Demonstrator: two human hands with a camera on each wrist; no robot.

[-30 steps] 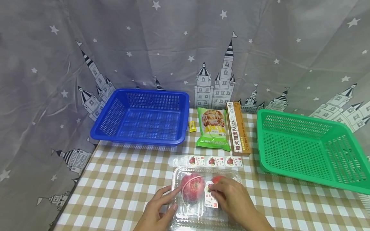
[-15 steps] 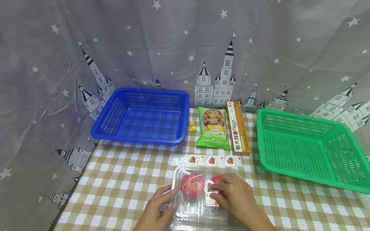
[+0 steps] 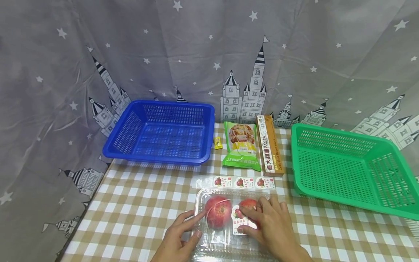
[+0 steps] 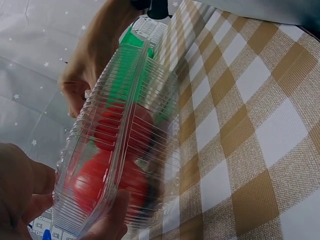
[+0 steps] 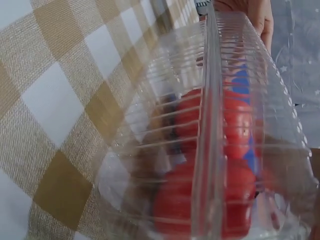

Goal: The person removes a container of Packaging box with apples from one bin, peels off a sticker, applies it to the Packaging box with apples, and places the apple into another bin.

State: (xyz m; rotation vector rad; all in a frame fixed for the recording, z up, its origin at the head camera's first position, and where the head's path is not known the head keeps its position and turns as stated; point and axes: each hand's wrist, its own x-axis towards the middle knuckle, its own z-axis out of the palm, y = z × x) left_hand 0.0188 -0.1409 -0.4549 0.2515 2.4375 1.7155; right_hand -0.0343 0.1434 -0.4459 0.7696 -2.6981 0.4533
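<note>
A clear plastic clamshell box point(image 3: 216, 249) lies on the tablecloth at the front, its lid down over two red apples point(image 3: 217, 214). On the lid between the apples is a white sticker point(image 3: 236, 229) with a red fruit picture. My left hand point(image 3: 176, 238) holds the box's left side, one fingertip on the lid and another against the side wall point(image 4: 115, 212). The right hand point(image 3: 275, 227) presses the sticker with index finger and thumb spread apart, covering its right part and some of the second apple. In the right wrist view the apples point(image 5: 237, 130) show through the ribbed wall.
Behind the box lies a strip of similar stickers point(image 3: 242, 182). Further back are a small yellow packet point(image 3: 217, 143), a green food bag point(image 3: 241, 145) and a pasta box point(image 3: 270, 145). A blue basket point(image 3: 157, 158) stands left, a green basket point(image 3: 347, 200) right. A grey curtain point(image 3: 183, 47) hangs behind.
The right hand's fingers have gone from pinching close together on the sticker to spreading over it, shifting slightly right. The sticker now lies flat-looking on the lid. The left hand has stayed put.
</note>
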